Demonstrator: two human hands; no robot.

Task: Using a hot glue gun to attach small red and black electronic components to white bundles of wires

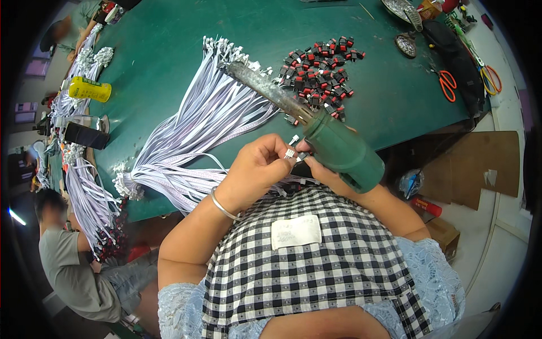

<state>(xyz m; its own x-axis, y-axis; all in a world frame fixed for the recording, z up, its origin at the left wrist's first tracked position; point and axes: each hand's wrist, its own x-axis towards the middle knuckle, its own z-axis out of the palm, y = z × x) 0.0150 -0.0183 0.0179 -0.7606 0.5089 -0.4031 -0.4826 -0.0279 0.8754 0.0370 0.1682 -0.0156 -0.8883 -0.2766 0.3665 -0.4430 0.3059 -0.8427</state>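
My left hand (254,169) is pinched on a small white plug connector (289,153) in front of my apron. Close against it, the thumb and fingertips of my right hand (324,172) are closed on a small black part (302,156); the two pieces meet or nearly meet. Another white connector (294,139) shows just above the fingertips. A green heat gun (344,150) with a long, worn metal barrel lies across the view over my right hand and hides part of it. Whether that hand touches the heat gun, I cannot tell.
White ribbon cables (195,121) fan over the green table (164,34). Beyond my hands sits a pile of red-and-black switches (322,73). Orange-handled scissors (447,85) lie at right. A yellow bottle (90,89) and a phone (86,135) stand left, near a seated person (79,265).
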